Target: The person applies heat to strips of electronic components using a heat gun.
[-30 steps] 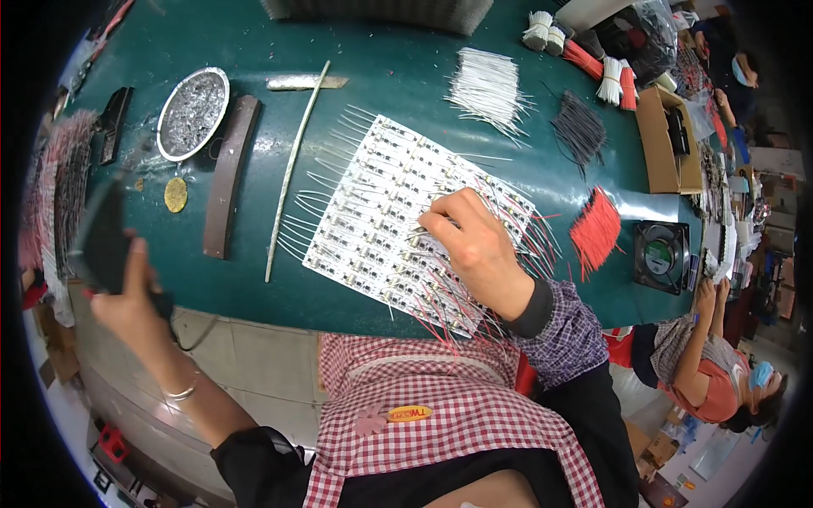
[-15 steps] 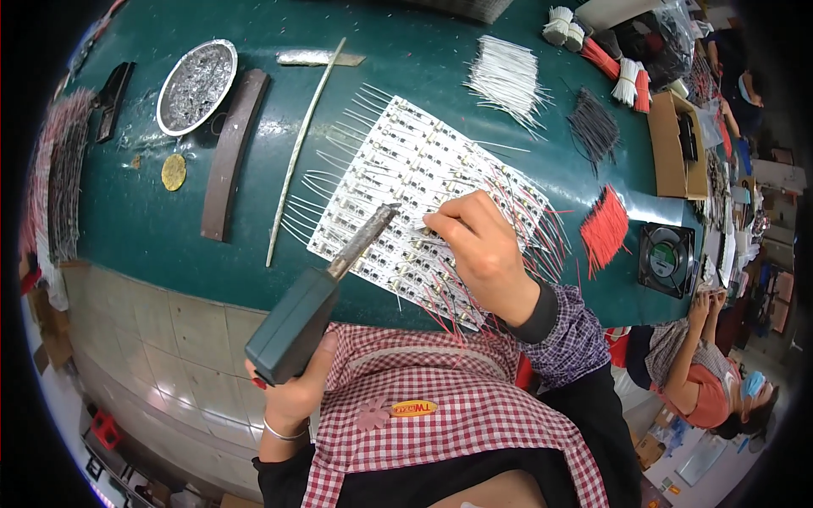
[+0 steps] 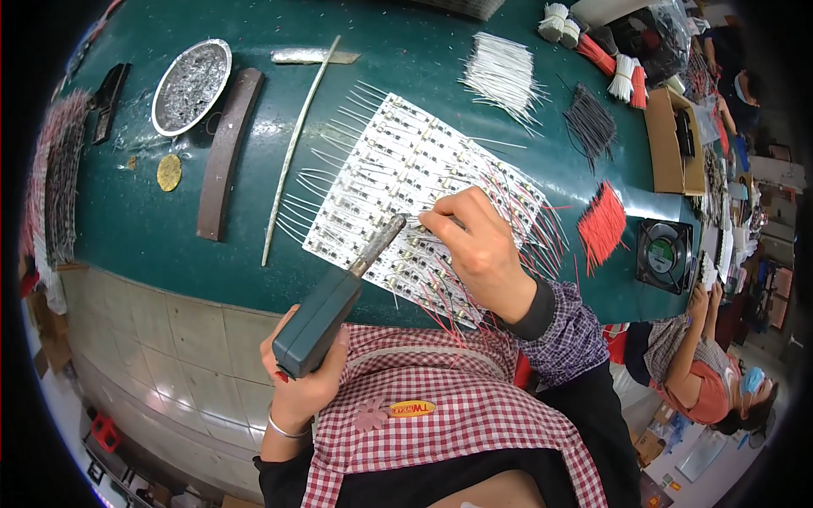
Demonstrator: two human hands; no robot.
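Note:
My left hand (image 3: 313, 388) is wrapped round the dark green handle of a soldering iron (image 3: 318, 320). The iron slants up to the right, its metal tip over the middle of a white circuit board panel (image 3: 373, 161) with many small parts. Just right of that tip, my right hand (image 3: 484, 254) is closed in a pinch low over the panel. A thin wire seems to be between its fingertips, mostly hidden by the fingers. White wires (image 3: 298, 210) stick out past the panel's left edge, and red wires (image 3: 550, 241) past its right side.
Piles of white wires (image 3: 501, 76), black wires (image 3: 590, 123) and red wires (image 3: 602, 222) lie on the green table. A small fan (image 3: 665, 256) and a cardboard box (image 3: 665, 144) stand right. Left are a metal bowl (image 3: 193, 89), brown bar (image 3: 230, 157) and thin rod (image 3: 298, 140).
My left hand and the soldering iron have moved right and slightly up, bringing the tip closer to my right fingertips. My right hand stays nearly in place, still pinched.

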